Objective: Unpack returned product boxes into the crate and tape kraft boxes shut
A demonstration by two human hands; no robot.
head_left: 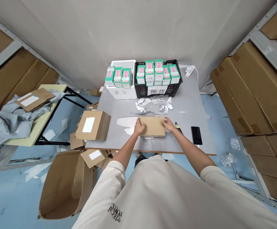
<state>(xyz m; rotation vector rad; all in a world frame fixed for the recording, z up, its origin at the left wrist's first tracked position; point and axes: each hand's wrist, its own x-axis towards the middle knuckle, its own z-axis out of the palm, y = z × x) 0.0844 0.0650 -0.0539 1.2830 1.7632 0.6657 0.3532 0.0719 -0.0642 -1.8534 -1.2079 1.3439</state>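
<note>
A small brown cardboard box [152,126] is in front of me near the table's front edge, held from both sides. My left hand [139,126] is closed on its left end, thumb on top. At the far right corner, my right hand [168,124] pinches the cardboard. Under and left of the box lies a torn white sheet [126,122]. To the right of my right hand is a black and yellow utility knife [179,128], partly hidden by my forearm. Whatever is inside the box is hidden.
A black crate [142,91] and a white foam box [125,94] hold several green-pink boxes at the back. Crumpled paper [140,106] lies before them. A phone [196,135] is right; a larger carton [92,125] left. An open carton [62,184] stands on the floor.
</note>
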